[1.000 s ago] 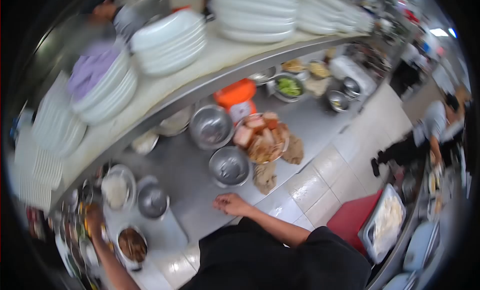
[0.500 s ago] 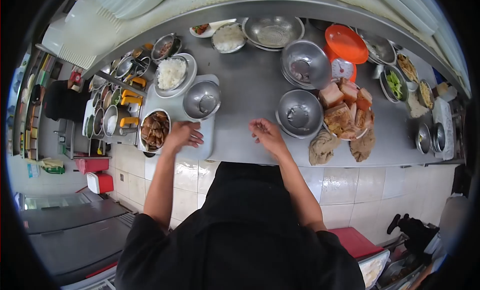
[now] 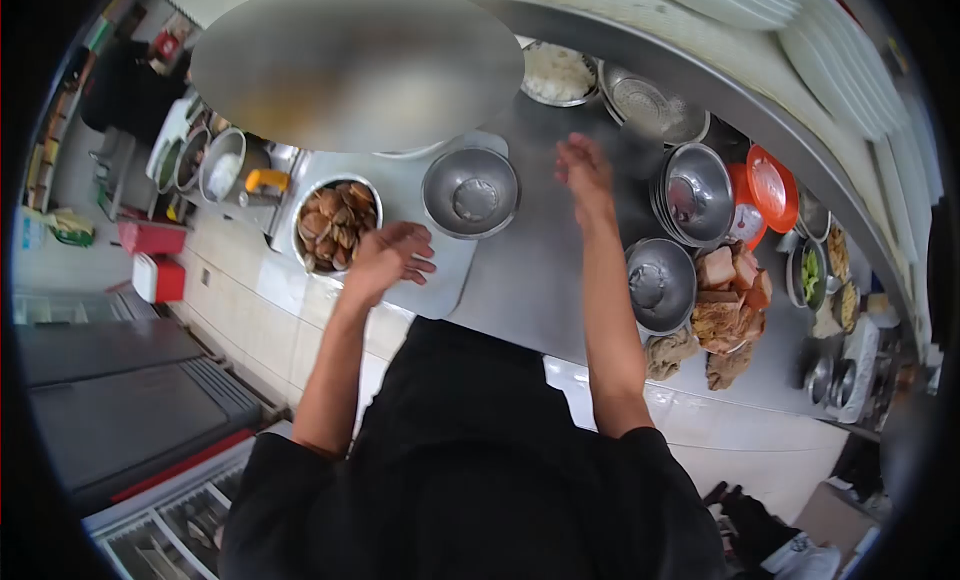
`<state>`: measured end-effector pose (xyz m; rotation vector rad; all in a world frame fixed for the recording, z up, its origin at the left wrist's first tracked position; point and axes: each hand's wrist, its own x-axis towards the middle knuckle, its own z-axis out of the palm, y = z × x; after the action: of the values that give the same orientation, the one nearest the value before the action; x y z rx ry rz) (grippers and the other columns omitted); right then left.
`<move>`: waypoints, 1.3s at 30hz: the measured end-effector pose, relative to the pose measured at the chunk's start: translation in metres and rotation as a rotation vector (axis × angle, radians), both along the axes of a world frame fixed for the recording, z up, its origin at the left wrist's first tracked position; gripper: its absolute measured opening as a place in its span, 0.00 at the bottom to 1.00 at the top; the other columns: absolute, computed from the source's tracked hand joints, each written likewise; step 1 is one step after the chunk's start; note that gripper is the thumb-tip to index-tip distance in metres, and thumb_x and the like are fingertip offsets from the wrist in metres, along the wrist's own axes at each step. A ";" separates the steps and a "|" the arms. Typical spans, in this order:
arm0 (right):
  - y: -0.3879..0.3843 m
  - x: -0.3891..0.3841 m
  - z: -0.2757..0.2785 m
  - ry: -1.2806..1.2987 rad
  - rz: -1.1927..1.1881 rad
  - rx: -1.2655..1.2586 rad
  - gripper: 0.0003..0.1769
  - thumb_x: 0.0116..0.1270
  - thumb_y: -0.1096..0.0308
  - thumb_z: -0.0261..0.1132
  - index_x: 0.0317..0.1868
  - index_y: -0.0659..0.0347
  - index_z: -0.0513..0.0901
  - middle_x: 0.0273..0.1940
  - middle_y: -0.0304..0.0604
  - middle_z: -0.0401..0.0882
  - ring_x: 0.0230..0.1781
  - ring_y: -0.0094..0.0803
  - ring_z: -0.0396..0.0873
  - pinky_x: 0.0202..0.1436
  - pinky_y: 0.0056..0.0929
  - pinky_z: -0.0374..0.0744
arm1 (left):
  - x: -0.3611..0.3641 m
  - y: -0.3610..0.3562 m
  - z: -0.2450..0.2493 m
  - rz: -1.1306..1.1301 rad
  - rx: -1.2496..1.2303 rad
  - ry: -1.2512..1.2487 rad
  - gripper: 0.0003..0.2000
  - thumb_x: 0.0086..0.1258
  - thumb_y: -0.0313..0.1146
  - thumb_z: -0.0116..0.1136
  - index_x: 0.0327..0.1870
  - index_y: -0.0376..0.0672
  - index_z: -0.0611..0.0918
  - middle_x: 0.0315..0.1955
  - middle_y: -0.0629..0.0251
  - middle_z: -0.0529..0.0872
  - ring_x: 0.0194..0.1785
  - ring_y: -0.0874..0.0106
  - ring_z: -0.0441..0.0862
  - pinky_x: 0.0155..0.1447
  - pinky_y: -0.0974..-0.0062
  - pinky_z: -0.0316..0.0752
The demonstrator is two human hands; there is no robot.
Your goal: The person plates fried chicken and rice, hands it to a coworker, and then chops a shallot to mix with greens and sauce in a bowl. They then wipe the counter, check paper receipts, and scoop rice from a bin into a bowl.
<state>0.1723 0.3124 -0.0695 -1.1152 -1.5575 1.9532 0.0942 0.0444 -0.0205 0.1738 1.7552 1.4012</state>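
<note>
My left hand (image 3: 393, 258) is open, its fingers spread over the front of a white cutting board (image 3: 445, 280). Just left of it stands a round metal bowl (image 3: 297, 242) full of brown cooked meat pieces (image 3: 330, 220). A steel mixing bowl (image 3: 470, 193) sits on the board, between my two hands and touched by neither. My right hand (image 3: 583, 168) reaches over the steel counter (image 3: 535, 250) toward the back, fingers loosely apart with nothing visible in them. Beyond it is a bowl of white rice (image 3: 556, 75). A large blurred oval hides the upper left.
On the right are stacked steel bowls (image 3: 697, 192), another bowl (image 3: 660, 285), an orange-red scale (image 3: 772, 190), pork chunks (image 3: 735, 300) and brown cloths (image 3: 670, 352). An overhead shelf (image 3: 620, 25) crosses the back. A yellow handle (image 3: 267, 180) juts out at left.
The view has turned left, so the counter slants. My right hand has moved forward toward the back of the counter. My left hand stays by the meat bowl, fingers more spread.
</note>
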 end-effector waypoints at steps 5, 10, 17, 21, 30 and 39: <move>-0.021 0.053 0.093 0.385 -0.002 0.554 0.11 0.55 0.73 0.67 0.39 0.62 0.80 0.36 0.38 0.79 0.38 0.26 0.77 0.41 0.21 0.74 | -0.015 -0.014 0.026 -0.022 0.041 0.179 0.14 0.67 0.35 0.53 0.46 0.32 0.77 0.30 0.59 0.82 0.29 0.72 0.81 0.30 0.77 0.75; 0.009 0.149 0.221 0.012 -0.620 1.805 0.14 0.50 0.76 0.67 0.39 0.67 0.77 0.36 0.45 0.79 0.37 0.39 0.75 0.44 0.34 0.72 | -0.012 -0.004 0.037 -0.168 0.189 0.020 0.14 0.67 0.35 0.55 0.44 0.31 0.77 0.30 0.54 0.82 0.30 0.65 0.83 0.29 0.74 0.78; 0.173 0.256 0.370 -0.651 -1.089 2.405 0.28 0.53 0.43 0.67 0.45 0.58 0.79 0.39 0.41 0.80 0.43 0.37 0.76 0.47 0.33 0.71 | 0.008 0.025 0.021 -0.400 0.141 0.000 0.13 0.67 0.34 0.55 0.42 0.31 0.78 0.31 0.55 0.83 0.31 0.67 0.83 0.29 0.75 0.77; 0.227 0.288 0.403 -0.935 -0.821 1.667 0.32 0.54 0.33 0.61 0.32 0.58 0.84 0.27 0.43 0.80 0.28 0.35 0.79 0.36 0.32 0.74 | 0.029 0.038 0.015 -0.463 0.132 0.020 0.12 0.67 0.35 0.55 0.42 0.33 0.78 0.32 0.58 0.83 0.32 0.70 0.82 0.30 0.76 0.76; 0.265 0.290 0.413 -1.071 -0.851 1.963 0.42 0.50 0.26 0.56 0.48 0.56 0.82 0.53 0.59 0.75 0.54 0.50 0.73 0.59 0.35 0.70 | 0.099 0.069 0.003 -0.445 0.186 0.023 0.13 0.66 0.35 0.55 0.43 0.33 0.79 0.32 0.59 0.83 0.32 0.73 0.82 0.31 0.79 0.74; 0.104 0.405 0.368 0.109 -1.108 1.938 0.21 0.56 0.49 0.66 0.33 0.62 0.77 0.29 0.44 0.79 0.27 0.33 0.76 0.36 0.26 0.75 | 0.138 0.070 0.063 -0.584 0.405 0.048 0.17 0.66 0.40 0.57 0.45 0.33 0.79 0.31 0.62 0.83 0.33 0.75 0.81 0.34 0.79 0.74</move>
<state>0.5770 0.4159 0.2985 -0.5176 -1.3238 -0.4410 0.2324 0.1140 0.0425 0.8700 1.2834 1.2906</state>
